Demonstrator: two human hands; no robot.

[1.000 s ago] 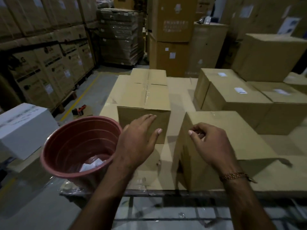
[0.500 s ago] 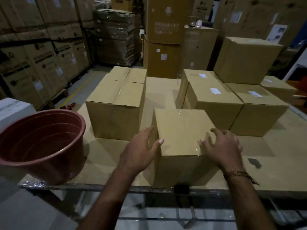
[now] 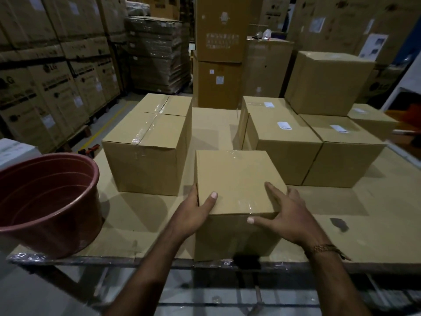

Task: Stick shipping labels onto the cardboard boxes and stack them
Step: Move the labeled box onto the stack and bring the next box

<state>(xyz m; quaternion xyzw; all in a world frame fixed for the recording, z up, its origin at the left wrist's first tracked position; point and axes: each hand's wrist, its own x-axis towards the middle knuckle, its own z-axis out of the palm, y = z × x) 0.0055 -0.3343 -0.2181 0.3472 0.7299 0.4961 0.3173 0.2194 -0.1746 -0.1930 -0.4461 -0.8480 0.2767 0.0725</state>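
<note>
A small taped cardboard box [image 3: 237,179] with no label on its top stands at the table's front edge. My left hand [image 3: 191,215] grips its left front corner, thumb on top and fingers down the side. My right hand [image 3: 289,215] lies with spread, straight fingers over its right front corner, thumb along the front face. A larger unlabelled box [image 3: 145,151] stands behind and to the left. On the right sit boxes with white labels [image 3: 284,125] on top: one [image 3: 284,144] just behind, another [image 3: 341,147] beside it.
A red plastic bucket [image 3: 95,169] stands at the table's left front corner. The table is covered with cardboard sheet [image 3: 364,224]. A plain box [image 3: 328,80] is stacked on the labelled ones at the back right. Tall stacks of cartons [image 3: 57,76] line the aisle.
My hands left the bucket and the box's side and closed onto the small box's front corners. The view swung right, and the box now shows its top squarely.
</note>
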